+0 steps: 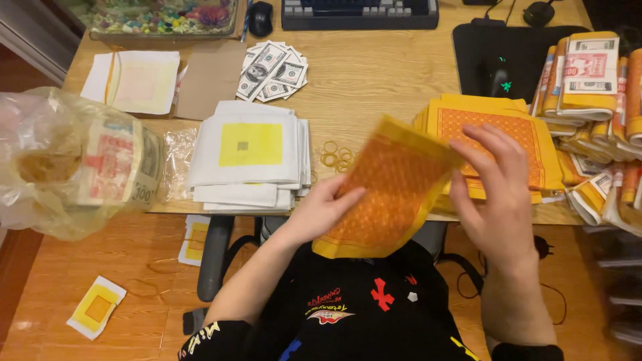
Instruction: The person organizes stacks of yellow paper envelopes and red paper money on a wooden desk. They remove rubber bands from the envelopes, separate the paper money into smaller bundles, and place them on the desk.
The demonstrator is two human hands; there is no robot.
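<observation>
On the wooden counter (pixel 374 73) in front of you, the biggest thing is the clear plastic bag (pixel 40 194) at the left edge, with a banded bundle of printed notes (pixel 117 164) inside it. To its right lies a pile of white sheets (pixel 251 157), the top one bearing a yellow square. At the far right, bundles of orange-wrapped paper (pixel 592 87) are heaped beside a black mouse pad (pixel 478 53) with a mouse (pixel 500 80) on it. Just left of that heap sits a stack of orange patterned sheets (pixel 498 134) with yellow borders.

Your left hand (pixel 321 210) grips the lower left edge of one orange sheet (pixel 384 190), thumb on top, holding it tilted above the counter's near edge and over your lap. Your right hand (pixel 498 197) is open, fingers spread, at the sheet's right edge and over the stack; you cannot tell whether it touches the sheet.

Farther back lie a fan of grey banknote-like papers (pixel 273 70), a brown card (pixel 210 80) and another white-and-yellow sheet (pixel 137 81). A few rubber bands (pixel 334 157) lie between the white pile and the held sheet. On the floor, a small yellow-and-white slip (pixel 97 307) lies at the lower left.
</observation>
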